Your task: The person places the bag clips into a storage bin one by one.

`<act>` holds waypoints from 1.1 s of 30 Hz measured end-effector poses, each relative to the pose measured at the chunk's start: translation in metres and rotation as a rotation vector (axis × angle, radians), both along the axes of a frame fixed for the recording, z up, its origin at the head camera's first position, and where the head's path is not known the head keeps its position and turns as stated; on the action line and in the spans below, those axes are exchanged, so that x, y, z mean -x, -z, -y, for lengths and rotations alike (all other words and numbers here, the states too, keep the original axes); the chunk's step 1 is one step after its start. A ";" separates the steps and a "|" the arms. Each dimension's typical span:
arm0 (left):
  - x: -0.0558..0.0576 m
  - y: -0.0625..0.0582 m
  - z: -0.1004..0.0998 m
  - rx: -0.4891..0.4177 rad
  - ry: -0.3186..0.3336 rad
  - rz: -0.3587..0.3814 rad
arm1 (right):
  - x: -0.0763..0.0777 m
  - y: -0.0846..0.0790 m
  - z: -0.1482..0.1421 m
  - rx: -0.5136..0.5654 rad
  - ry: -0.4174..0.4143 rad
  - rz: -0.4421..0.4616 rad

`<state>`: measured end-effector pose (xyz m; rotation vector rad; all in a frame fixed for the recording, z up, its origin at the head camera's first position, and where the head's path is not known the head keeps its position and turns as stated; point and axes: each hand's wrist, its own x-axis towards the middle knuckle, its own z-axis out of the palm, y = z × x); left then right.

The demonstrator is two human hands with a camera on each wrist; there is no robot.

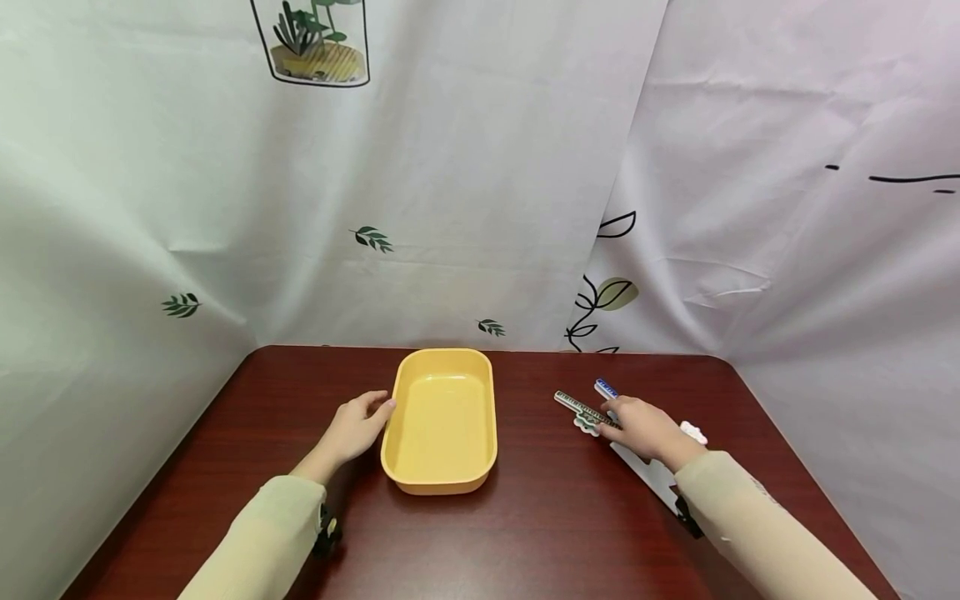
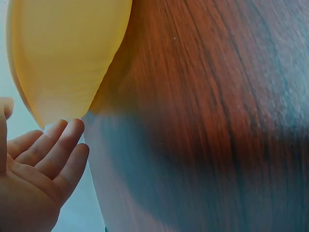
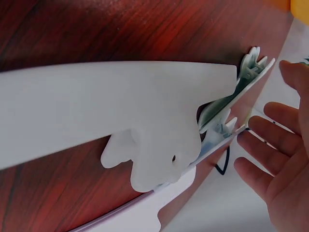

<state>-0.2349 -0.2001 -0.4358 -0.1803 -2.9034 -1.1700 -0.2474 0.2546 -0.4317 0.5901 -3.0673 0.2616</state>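
Note:
A yellow rectangular tray [image 1: 442, 425] lies on the table, with my left hand [image 1: 360, 429] at its left rim. In the left wrist view, the loosely bent fingers [image 2: 53, 147] of that hand touch or nearly touch the tray's side. Over on the right, my right hand [image 1: 641, 429] is above several rulers. A green-patterned ruler [image 1: 573, 404] and a blue ruler [image 1: 604, 387] stick out past its fingers. Beneath the wrist lies a white ruler [image 3: 120, 101] with a scalloped end. The right wrist view shows thumb and fingers apart, beside the rulers; contact is unclear.
A dark red wooden table [image 1: 525, 533] carries everything. White printed curtains [image 1: 480, 167] stand behind it and at both sides. Another ruler with a purple edge [image 3: 174, 193] shows under the white one. The wrist devices sit close to the tabletop.

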 end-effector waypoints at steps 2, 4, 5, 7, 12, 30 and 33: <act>0.000 0.001 -0.001 -0.012 0.004 -0.002 | 0.000 0.000 0.001 -0.001 -0.011 -0.009; 0.001 0.001 -0.001 -0.018 0.009 -0.008 | 0.000 0.001 0.001 0.000 -0.019 -0.016; 0.001 0.002 -0.002 -0.020 0.010 -0.010 | 0.000 0.001 0.002 0.001 -0.024 -0.021; 0.001 0.002 -0.003 -0.024 0.007 -0.011 | -0.001 0.002 0.002 -0.003 -0.034 -0.032; 0.001 0.004 -0.004 -0.036 -0.007 -0.015 | -0.001 0.004 0.005 -0.008 -0.045 -0.062; 0.004 0.001 -0.014 -0.275 -0.111 0.129 | -0.004 0.010 0.021 0.007 -0.153 -0.202; 0.004 0.001 -0.014 -0.290 -0.121 0.144 | -0.004 0.011 0.022 0.000 -0.162 -0.220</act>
